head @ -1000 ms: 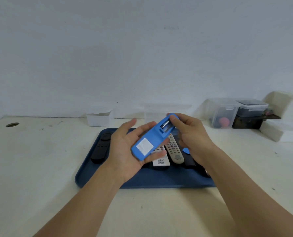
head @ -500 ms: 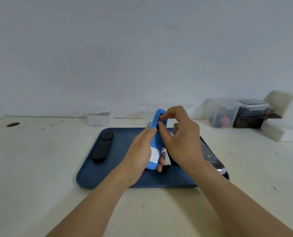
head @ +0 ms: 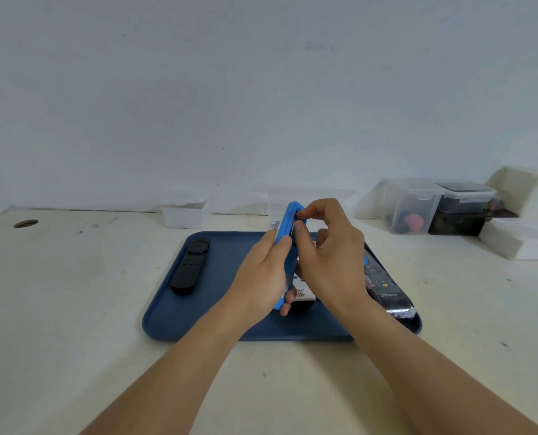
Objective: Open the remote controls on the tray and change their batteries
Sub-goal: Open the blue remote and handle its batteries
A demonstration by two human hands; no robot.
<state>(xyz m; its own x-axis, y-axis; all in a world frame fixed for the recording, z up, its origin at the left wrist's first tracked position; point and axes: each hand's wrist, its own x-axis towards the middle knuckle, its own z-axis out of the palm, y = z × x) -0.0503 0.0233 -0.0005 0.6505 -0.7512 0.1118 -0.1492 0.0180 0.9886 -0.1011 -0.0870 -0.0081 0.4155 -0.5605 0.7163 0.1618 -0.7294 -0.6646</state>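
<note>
From the head view, the left hand (head: 266, 271) gripped the blue remote (head: 288, 243) on edge above the tray (head: 217, 309). The right hand (head: 330, 255) pinched at its top end; what it pinched was hidden. Both hands covered remotes beneath; a black remote (head: 190, 266) lay on the tray's left side.

**Materials and Surface Finish**

The blue remote (head: 288, 246) has a matt, rubber-like casing. The tray (head: 217, 321) is smooth dark-blue plastic with a low sheen. The black remote (head: 190, 266) is matt plastic. The wrapped remote (head: 390, 293) carries a glossy, crinkled clear film. The table (head: 73, 309) is matt off-white, scuffed and speckled. The storage boxes (head: 418, 208) are translucent plastic. The wall (head: 261, 89) is matt.
</note>
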